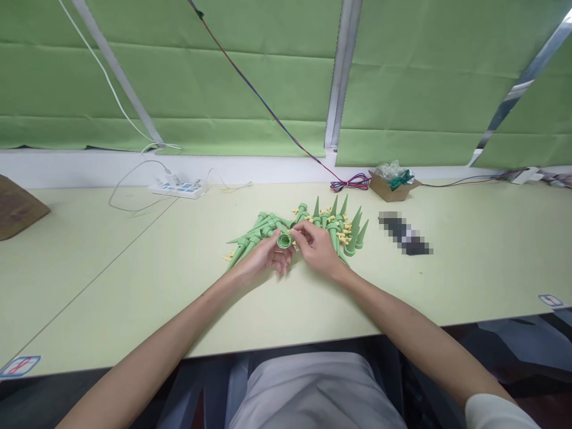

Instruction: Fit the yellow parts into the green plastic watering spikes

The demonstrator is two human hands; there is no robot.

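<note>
My left hand (272,255) is closed round a green plastic watering spike (284,241), whose round open end faces me. My right hand (316,245) touches the right side of that spike, thumb and forefinger pinched together. Whatever lies between those fingertips is too small and covered to make out. Behind and beside both hands lies a heap of similar green spikes (254,229), several of them standing point up on the right. Small yellow plastic valves (344,229) are scattered among the spikes there.
A pale table (134,298) runs below green blinds (223,83). At the back stand a white power strip (179,188), a coil of red-blue wire (353,182) and a cardboard box (389,188) with plastic bags. A pixelated dark object (404,232) lies right; a brown board (20,208) left.
</note>
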